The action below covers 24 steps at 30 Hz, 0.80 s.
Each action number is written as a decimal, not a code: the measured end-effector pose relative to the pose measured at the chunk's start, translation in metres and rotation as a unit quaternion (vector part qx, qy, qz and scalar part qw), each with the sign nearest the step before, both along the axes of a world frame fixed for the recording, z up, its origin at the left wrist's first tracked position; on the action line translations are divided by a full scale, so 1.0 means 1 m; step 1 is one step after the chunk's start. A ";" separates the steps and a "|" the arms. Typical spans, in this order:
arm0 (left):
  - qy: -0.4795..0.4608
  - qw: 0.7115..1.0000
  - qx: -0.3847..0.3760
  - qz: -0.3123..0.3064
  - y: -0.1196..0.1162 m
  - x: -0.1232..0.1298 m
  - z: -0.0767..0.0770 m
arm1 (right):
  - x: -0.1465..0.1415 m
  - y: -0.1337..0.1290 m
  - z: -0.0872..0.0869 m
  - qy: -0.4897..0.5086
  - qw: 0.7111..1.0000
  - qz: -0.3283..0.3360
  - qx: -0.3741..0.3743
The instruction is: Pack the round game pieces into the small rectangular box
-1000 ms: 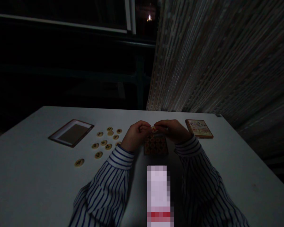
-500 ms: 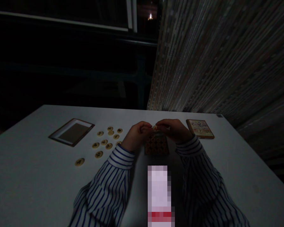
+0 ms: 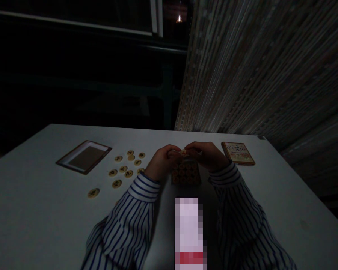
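A round wooden game piece with a red character is pinched between my left hand and my right hand. Both hands hold it just above the far end of a small dark box, where rows of round pieces lie. Left of my left hand, several loose round pieces with dark characters, among them one piece, are scattered on the white table. The far part of the box is partly hidden by my hands.
An open shallow tray or lid lies at the left of the white table. A flat box with a printed cover rests at the right. Behind the table's far edge hangs a string curtain.
The piece between my fingers has tilted and shifted slightly, with its red mark now seen at a flatter angle. Otherwise the view has moved only a little.
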<state>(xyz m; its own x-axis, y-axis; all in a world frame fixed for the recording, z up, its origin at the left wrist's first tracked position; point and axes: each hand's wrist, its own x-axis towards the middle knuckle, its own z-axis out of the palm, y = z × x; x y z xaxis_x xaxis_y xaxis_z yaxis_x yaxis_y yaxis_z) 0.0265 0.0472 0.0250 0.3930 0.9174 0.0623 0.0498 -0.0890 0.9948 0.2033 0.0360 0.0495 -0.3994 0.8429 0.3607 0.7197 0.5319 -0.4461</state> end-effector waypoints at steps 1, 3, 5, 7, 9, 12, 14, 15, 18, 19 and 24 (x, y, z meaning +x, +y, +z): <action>0.004 1.000 0.006 0.005 0.000 0.000 0.000 | 0.000 0.000 0.000 -0.001 1.000 0.000 -0.002; 0.013 1.000 0.019 0.014 0.001 0.000 -0.001 | 0.000 -0.001 0.001 -0.002 1.000 -0.002 -0.007; 0.022 0.999 0.028 0.022 0.001 0.000 0.000 | 0.000 -0.002 0.002 -0.005 1.000 -0.007 -0.009; 0.026 0.999 0.032 0.026 0.000 0.000 0.001 | 0.000 -0.002 0.003 -0.011 1.000 -0.010 -0.010; 0.028 0.999 0.031 0.027 0.000 0.001 0.003 | 0.001 -0.002 0.004 -0.017 1.000 -0.011 -0.008; 0.031 0.999 0.025 0.034 -0.001 0.001 0.005 | 0.002 -0.002 0.004 -0.021 1.000 -0.010 -0.010; 0.027 0.999 0.021 0.038 -0.001 0.002 0.006 | 0.002 -0.002 0.003 -0.020 1.000 -0.012 -0.011; 0.024 0.999 0.019 0.040 -0.001 0.002 0.006 | 0.002 -0.002 0.003 -0.020 1.000 -0.012 -0.011; 0.021 0.999 0.014 0.040 -0.002 0.002 0.007 | 0.001 -0.002 0.003 -0.022 1.000 -0.011 -0.015; 0.023 0.999 0.013 0.039 -0.002 0.002 0.007 | 0.001 -0.003 0.003 -0.022 1.000 -0.009 -0.019; 0.038 0.999 0.020 0.033 0.000 0.000 0.004 | 0.000 -0.003 0.004 -0.016 1.000 0.002 -0.024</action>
<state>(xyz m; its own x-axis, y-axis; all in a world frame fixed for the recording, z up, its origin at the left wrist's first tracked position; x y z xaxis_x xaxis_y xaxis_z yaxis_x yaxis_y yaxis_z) 0.0269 0.0468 0.0286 0.3360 0.9391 0.0718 0.1321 -0.1225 0.9836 0.2037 0.0326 0.0533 -0.4130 0.8573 0.3074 0.7321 0.5133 -0.4479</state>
